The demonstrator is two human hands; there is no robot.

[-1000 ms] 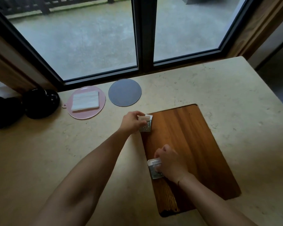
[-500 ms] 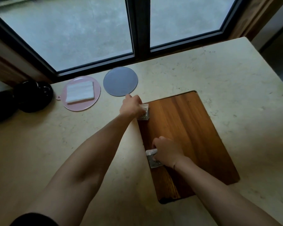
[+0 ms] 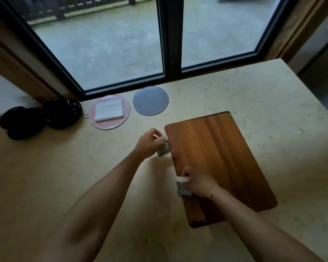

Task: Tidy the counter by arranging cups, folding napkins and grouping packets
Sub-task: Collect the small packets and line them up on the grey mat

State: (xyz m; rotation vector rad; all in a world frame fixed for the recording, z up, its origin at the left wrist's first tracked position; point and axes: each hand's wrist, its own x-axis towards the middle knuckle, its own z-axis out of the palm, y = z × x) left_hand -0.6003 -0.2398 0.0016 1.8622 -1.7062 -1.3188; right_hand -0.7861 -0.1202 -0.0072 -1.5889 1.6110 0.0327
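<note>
My left hand (image 3: 149, 143) pinches a small silvery packet (image 3: 164, 149) just off the far left corner of the wooden board (image 3: 222, 159). My right hand (image 3: 197, 183) grips a second small packet (image 3: 182, 187) with a white top edge at the board's left edge, nearer to me. A folded white napkin (image 3: 109, 110) lies on a pink round mat (image 3: 126, 115) near the window. Dark cups (image 3: 62, 115) sit at the far left of the counter.
A grey round mat (image 3: 150, 100) lies beside the pink one, close to the window frame. The pale stone counter (image 3: 263, 103) ends at its right edge by a doorway. More dark cups or lids (image 3: 17, 125) crowd the far left.
My left hand has drawn its packet slightly left off the board's corner. My right hand stays at the board's left edge with its packet. The view has tilted up a little.
</note>
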